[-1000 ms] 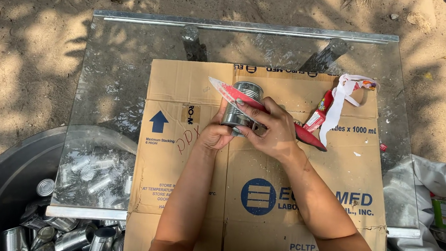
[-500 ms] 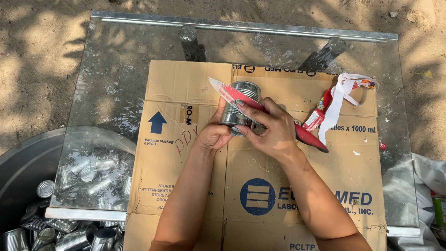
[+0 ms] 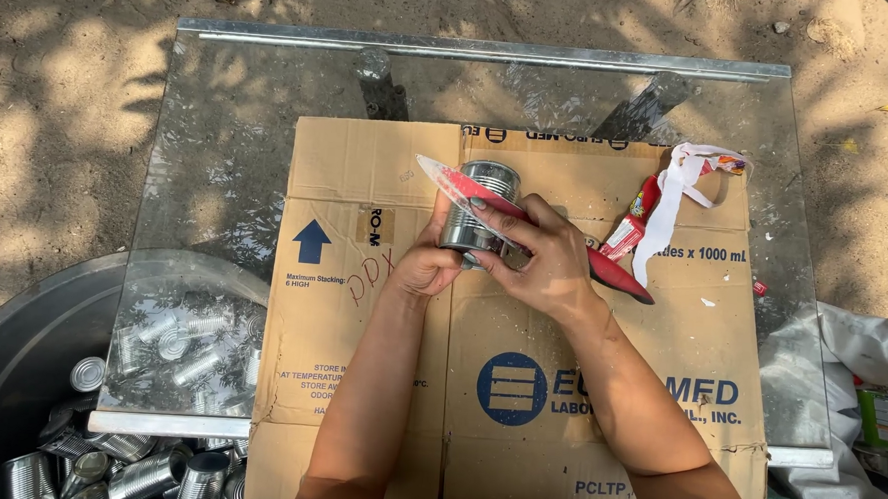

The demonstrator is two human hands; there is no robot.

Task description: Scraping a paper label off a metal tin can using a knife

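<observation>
Left hand (image 3: 425, 269) clenched round the tin can (image 3: 478, 209); right hand (image 3: 543, 259) grasping the red label (image 3: 525, 223); best peeled slowly, can steady

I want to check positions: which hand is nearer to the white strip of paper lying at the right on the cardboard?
Right. The right hand is just left of the white strip; the left hand is farther left, behind the tin can.

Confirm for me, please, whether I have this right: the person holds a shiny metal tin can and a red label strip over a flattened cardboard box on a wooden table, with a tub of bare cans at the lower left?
Not quite: the table is clear glass with a metal edge, not wooden, as the head view shows. The rest stands: both hands, left and right, hold the shiny metal tin can and red label strip over the flattened cardboard box, with the tub of bare cans lower left.
</observation>
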